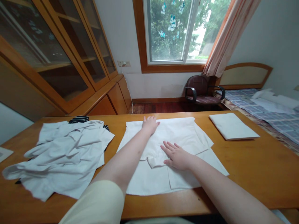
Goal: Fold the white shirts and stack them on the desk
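A white garment (177,132) lies spread on the wooden table in front of me, its far part folded over toward the near part. My left hand (150,124) rests flat near its far edge, fingers apart. Closer to me, my right hand (177,155) presses on the cloth by the rumpled edge of the upper layer, fingers spread. Neither hand grips anything. The garment's exact kind is hard to tell in its folded state.
A crumpled heap of white cloth (67,152) lies on the table (261,165) at left, with black striped fabric (79,119) behind it. A neatly folded white cloth (232,126) sits at right. Beyond are a glass-fronted cabinet (93,84), an armchair (201,90) and a bed (268,105).
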`<state>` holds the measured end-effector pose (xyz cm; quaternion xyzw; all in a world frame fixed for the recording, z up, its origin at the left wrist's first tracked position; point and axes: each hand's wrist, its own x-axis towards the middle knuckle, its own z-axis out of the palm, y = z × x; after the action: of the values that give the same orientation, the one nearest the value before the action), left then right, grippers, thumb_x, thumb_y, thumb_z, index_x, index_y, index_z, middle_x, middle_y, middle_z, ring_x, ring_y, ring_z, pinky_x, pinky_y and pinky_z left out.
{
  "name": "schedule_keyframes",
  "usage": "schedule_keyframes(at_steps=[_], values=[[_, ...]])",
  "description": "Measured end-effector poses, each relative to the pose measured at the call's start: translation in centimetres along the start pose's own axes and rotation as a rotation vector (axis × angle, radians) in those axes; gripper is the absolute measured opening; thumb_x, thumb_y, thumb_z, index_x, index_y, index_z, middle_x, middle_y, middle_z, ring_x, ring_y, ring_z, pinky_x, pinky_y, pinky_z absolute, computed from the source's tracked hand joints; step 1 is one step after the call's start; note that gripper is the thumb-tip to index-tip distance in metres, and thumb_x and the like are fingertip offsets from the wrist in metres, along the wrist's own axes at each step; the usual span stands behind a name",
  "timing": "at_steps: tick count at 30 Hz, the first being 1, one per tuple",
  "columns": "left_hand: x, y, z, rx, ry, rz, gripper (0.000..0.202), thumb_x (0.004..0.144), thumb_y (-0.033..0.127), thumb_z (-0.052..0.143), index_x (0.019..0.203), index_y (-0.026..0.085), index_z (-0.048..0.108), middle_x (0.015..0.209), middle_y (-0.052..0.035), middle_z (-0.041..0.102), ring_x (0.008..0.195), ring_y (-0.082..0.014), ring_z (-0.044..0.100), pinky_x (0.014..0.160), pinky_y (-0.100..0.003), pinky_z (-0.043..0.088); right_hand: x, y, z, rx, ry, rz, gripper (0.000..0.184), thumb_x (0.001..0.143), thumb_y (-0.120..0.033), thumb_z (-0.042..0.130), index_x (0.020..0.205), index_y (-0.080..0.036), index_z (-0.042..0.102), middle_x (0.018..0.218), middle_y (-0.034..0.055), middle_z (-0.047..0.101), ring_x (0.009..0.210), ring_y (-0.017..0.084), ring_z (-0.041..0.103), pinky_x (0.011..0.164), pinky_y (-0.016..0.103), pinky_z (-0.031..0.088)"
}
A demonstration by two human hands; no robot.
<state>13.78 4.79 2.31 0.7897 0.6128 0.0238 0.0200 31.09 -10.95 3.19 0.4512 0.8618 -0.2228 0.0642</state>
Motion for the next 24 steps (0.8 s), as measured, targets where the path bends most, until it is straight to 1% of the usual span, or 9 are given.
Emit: schedule_keyframes(at_steps=[2,6,9,11,14,17,22,24], values=[[1.2,0.5,-0.1,-0.009,-0.057,0.005,0.053,0.091,0.048,0.031,0.133,0.018,0.043,0.136,-0.0146,0.048,0.126,-0.0274,0.041,0.107,-0.051,0.019,0.0,0.0,-0.1,0.010,-0.014,0.002,0.075,0.088,-0.057,0.036,0.149,-0.017,0.017,0.153,0.0122,0.005,0.141,0.027,0.008,0.112,0.046,0.012],[2.7,0.8,-1.3,-0.002,-0.142,0.021,0.049,0.082,0.049,0.051,0.119,0.016,0.057,0.121,-0.0152,0.060,0.113,-0.0284,0.054,0.096,-0.042,0.037,0.2,0.3,-0.3,0.033,-0.037,-0.007,0.077,0.087,-0.057,0.035,0.149,-0.016,0.016,0.153,0.0120,0.004,0.141,0.026,0.006,0.113,0.045,0.010],[2.6,1.0,-2.3,0.010,-0.174,0.053,0.041,0.077,0.046,0.059,0.104,0.016,0.065,0.112,-0.0142,0.065,0.105,-0.0279,0.058,0.091,-0.037,0.041,0.6,0.7,-0.3,0.038,-0.031,-0.037,0.077,0.087,-0.058,0.036,0.149,-0.017,0.017,0.154,0.0110,0.005,0.141,0.025,0.007,0.113,0.045,0.009],[2.0,1.2,-3.0,0.017,-0.154,0.076,0.036,0.078,0.043,0.057,0.101,0.017,0.066,0.111,-0.0139,0.065,0.107,-0.0277,0.057,0.093,-0.036,0.040,0.9,1.0,-0.1,0.035,-0.015,-0.046,0.076,0.087,-0.059,0.037,0.149,-0.018,0.018,0.154,0.0103,0.005,0.141,0.025,0.007,0.113,0.045,0.008],[0.5,1.6,-4.0,0.018,-0.057,0.111,0.033,0.084,0.039,0.048,0.103,0.018,0.065,0.113,-0.0124,0.062,0.110,-0.0267,0.055,0.093,-0.035,0.039,1.5,1.3,0.1,0.020,0.025,-0.030,0.076,0.087,-0.058,0.037,0.149,-0.019,0.018,0.154,0.0096,0.006,0.141,0.025,0.007,0.113,0.045,0.008],[-1.2,2.2,-5.3,0.012,0.020,0.137,0.029,0.085,0.034,0.047,0.103,0.020,0.064,0.109,-0.0103,0.062,0.103,-0.0240,0.058,0.088,-0.032,0.042,2.2,1.4,0.3,0.003,0.057,-0.015,0.075,0.087,-0.058,0.037,0.148,-0.019,0.019,0.154,0.0094,0.007,0.141,0.024,0.008,0.113,0.044,0.009],[-4.8,4.1,-7.9,0.029,0.030,0.197,0.025,0.086,0.028,0.045,0.102,0.019,0.062,0.098,-0.0093,0.066,0.095,-0.0244,0.061,0.083,-0.035,0.045,3.5,1.6,0.2,-0.031,0.070,0.009,0.075,0.087,-0.058,0.034,0.149,-0.019,0.017,0.154,0.0089,0.007,0.142,0.024,0.008,0.113,0.046,0.008],[-6.5,4.9,-8.6,0.037,-0.007,0.219,0.024,0.087,0.027,0.044,0.100,0.019,0.063,0.094,-0.0093,0.066,0.092,-0.0237,0.061,0.082,-0.035,0.045,4.3,1.7,0.1,-0.053,0.092,0.022,0.076,0.087,-0.058,0.035,0.148,-0.016,0.020,0.154,0.0105,0.012,0.141,0.026,0.010,0.113,0.046,0.008]])
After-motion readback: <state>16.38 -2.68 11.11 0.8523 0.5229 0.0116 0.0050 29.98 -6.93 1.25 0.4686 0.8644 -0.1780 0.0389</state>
